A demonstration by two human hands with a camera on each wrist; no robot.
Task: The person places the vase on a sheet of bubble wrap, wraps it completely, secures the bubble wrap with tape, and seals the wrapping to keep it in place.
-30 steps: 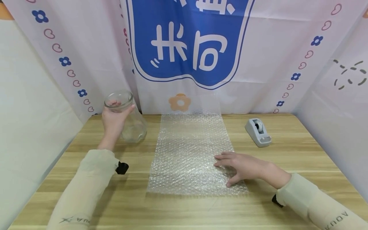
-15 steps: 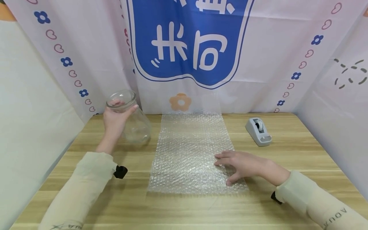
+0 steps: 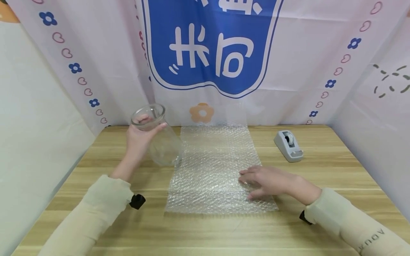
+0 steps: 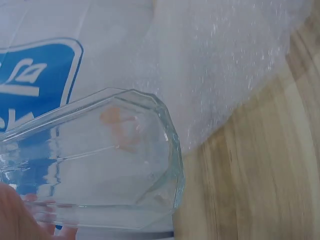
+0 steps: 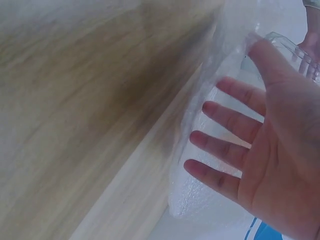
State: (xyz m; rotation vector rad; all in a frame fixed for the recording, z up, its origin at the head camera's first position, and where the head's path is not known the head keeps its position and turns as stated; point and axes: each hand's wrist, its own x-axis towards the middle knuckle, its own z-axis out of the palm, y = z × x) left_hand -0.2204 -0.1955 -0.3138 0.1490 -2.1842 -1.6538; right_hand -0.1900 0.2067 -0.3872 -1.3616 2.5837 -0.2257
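Note:
My left hand [image 3: 139,140] grips a clear glass vase [image 3: 164,149] near its neck, thumb along the outside below the rim. The vase leans, its mouth up and to the left and its base by the left edge of a sheet of bubble wrap [image 3: 217,160]. The faceted glass and its thick base fill much of the left wrist view. My right hand [image 3: 269,181] lies over the sheet's lower right part. In the right wrist view its fingers [image 5: 225,150] are extended and spread, fingertips at the bubble wrap, with nothing held.
A grey tape dispenser [image 3: 289,146] with a roll in it stands at the right rear of the wooden table [image 3: 205,234]. Behind the table hangs a white cloth [image 3: 291,71] with a blue emblem, and the bubble wrap's far end reaches up against it.
My left hand has carried the vase to the right, from beside the bubble wrap to its left edge, and the vase leans more. My right hand has shifted only slightly.

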